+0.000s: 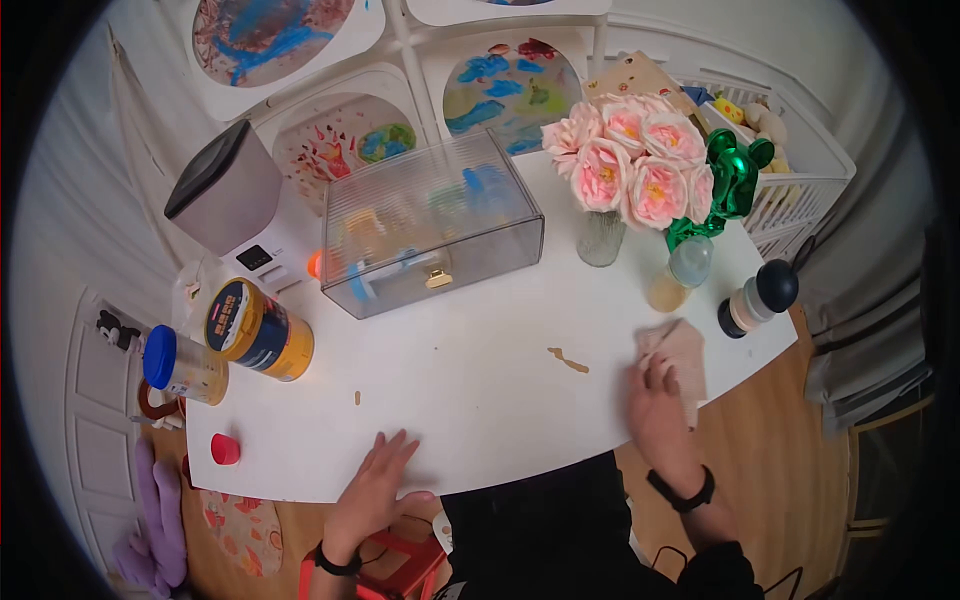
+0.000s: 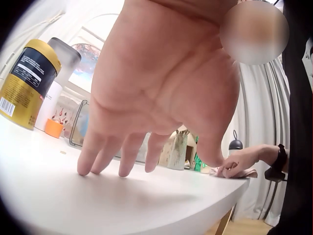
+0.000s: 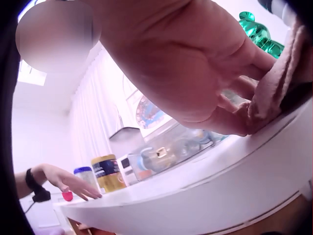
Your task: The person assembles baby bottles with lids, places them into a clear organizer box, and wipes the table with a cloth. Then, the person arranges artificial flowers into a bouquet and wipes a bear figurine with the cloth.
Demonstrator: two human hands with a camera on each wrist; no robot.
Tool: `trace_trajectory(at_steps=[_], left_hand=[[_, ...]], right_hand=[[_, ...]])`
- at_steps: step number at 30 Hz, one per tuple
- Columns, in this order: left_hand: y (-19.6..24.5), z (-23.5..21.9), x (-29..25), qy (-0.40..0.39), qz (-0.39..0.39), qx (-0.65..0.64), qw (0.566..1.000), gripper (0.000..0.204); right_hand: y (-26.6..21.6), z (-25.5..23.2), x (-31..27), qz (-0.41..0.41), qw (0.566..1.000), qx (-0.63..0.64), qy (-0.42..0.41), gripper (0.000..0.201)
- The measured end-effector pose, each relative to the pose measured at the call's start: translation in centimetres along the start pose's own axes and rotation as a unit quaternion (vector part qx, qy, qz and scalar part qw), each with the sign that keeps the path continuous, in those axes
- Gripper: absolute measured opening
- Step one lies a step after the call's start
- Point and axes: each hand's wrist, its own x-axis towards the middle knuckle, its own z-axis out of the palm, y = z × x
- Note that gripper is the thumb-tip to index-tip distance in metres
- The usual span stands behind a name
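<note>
A pinkish cloth (image 1: 680,355) lies at the table's right front edge, one end hanging over it. My right hand (image 1: 660,410) holds the cloth with bent fingers; in the right wrist view the fingertips pinch its fold (image 3: 269,93). Near the front edge, left of the middle, my left hand (image 1: 375,490) has its fingers spread, and in the left wrist view the left hand (image 2: 156,83) has fingertips touching the white tabletop. A brown smear (image 1: 568,360) and a smaller brown spot (image 1: 357,398) mark the surface between and beyond the hands.
Behind stand a clear box (image 1: 430,230), a flower vase (image 1: 600,240), a bottle (image 1: 690,262) and a dark-topped flask (image 1: 760,298). At left are a yellow tin (image 1: 260,330), a blue-lidded jar (image 1: 185,365) and a red cup (image 1: 225,449). A red stool (image 1: 400,565) is below.
</note>
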Motion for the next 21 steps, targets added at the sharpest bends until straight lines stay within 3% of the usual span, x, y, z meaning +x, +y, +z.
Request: trace_trajectory(at_steps=[3,5,6,8,9,10,12,14,16,17,18,20,21], left_hand=[[1.5,0.8,-0.1,0.014,-0.011,-0.056,0.998,0.078],[2.6,1.1,0.1,0.042,-0.012,-0.084,0.996,0.079],[3.0,1.2,0.0,0.071,-0.013,-0.110,0.991,0.081],[2.6,1.8,-0.5,0.112,-0.019,-0.078,0.990,0.084],[2.1,2.0,-0.7,0.154,-0.023,-0.045,0.987,0.087],[1.4,2.2,-1.4,0.156,-0.032,-0.043,0.986,0.087],[-0.3,2.7,-3.7,0.175,-0.080,-0.008,0.981,0.092],[-1.6,3.2,-5.9,0.204,-0.104,-0.007,0.973,0.081],[-2.2,3.3,-8.0,0.242,-0.109,0.072,0.962,0.064],[-2.3,3.5,-8.6,0.270,-0.108,0.062,0.955,0.050],[-2.2,3.6,-9.0,0.271,-0.115,0.060,0.954,0.050],[-1.7,3.4,-9.1,0.364,-0.086,-0.174,0.911,0.051],[-1.2,3.0,-8.9,0.354,-0.090,-0.207,0.908,0.061]], right_hand=[[-6.5,-2.2,0.0,-0.118,0.993,-0.015,-0.024,0.048],[-11.4,2.2,-0.2,-0.173,0.981,0.071,0.041,0.034],[-13.7,2.4,0.0,-0.242,0.959,0.133,0.055,0.033],[-17.8,1.0,0.9,-0.384,0.899,0.208,-0.003,0.031],[-20.1,2.7,0.6,-0.415,0.860,0.296,0.015,0.026],[-21.9,2.4,0.6,-0.421,0.856,0.300,0.012,0.026],[-24.5,1.3,0.4,-0.499,0.773,0.339,-0.196,0.023],[-25.2,0.0,-0.7,-0.469,0.748,0.414,-0.221,0.019],[-25.5,-1.1,-1.2,-0.437,0.720,0.478,-0.250,0.015],[-25.5,-1.5,-1.2,-0.436,0.707,0.545,-0.114,0.011],[-25.4,-2.2,-1.2,-0.423,0.679,0.599,0.024,0.010],[-24.2,-4.4,-0.4,-0.414,0.680,0.603,0.045,0.008],[-23.5,-5.3,0.0,-0.401,0.683,0.606,0.071,0.007]])
